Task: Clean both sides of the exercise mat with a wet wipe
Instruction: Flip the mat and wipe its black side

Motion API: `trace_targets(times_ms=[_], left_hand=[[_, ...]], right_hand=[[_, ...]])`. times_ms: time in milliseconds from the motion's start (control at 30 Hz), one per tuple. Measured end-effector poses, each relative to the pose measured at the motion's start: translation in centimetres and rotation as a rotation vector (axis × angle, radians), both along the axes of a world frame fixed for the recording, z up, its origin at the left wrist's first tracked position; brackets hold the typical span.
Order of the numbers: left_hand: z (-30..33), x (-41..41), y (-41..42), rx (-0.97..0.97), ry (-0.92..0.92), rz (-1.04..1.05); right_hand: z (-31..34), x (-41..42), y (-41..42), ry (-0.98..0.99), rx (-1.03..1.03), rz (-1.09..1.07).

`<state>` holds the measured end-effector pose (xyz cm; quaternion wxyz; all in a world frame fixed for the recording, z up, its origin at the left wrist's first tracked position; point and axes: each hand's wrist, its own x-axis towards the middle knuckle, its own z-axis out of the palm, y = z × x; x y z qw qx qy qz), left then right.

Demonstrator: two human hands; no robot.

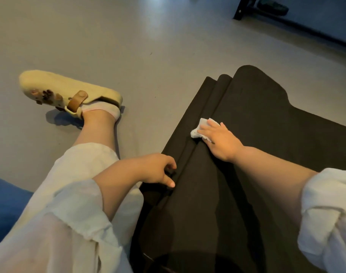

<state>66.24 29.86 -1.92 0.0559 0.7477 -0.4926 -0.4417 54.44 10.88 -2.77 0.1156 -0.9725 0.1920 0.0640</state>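
Observation:
A dark, folded exercise mat (257, 119) lies across my lap and runs out onto the floor to the right. My right hand (219, 139) presses a crumpled white wet wipe (200, 129) flat onto the mat's top layer, near a fold edge, with its fingers stretched over the wipe. My left hand (160, 170) sits at the mat's left edge with its fingers curled over the stacked folds, gripping them. The mat's near part is in shadow.
My left leg in pale trousers stretches over the grey floor, ending in a cream clog (69, 91). A blue cushion (4, 205) shows at the lower left. A black furniture leg (241, 10) and a dark shoe (272, 6) stand far off at the top right.

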Motion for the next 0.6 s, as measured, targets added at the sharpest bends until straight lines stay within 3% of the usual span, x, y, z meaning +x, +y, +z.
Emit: trace_targets(times_ms=[200, 367, 600], left_hand=[[0.2, -0.5, -0.2, -0.032, -0.054, 0.028], [0.1, -1.0, -0.2, -0.061, -0.106, 0.046], [-0.2, -1.0, -0.6, -0.139, -0.181, 0.143]], right_hand=[[-1.7, -2.2, 5.0, -0.112, 0.116, 0.05], [-1.3, -2.8, 7.8, -0.135, 0.23, -0.037], [-1.1, -6.8, 15.2, -0.29, 0.428, 0.234]])
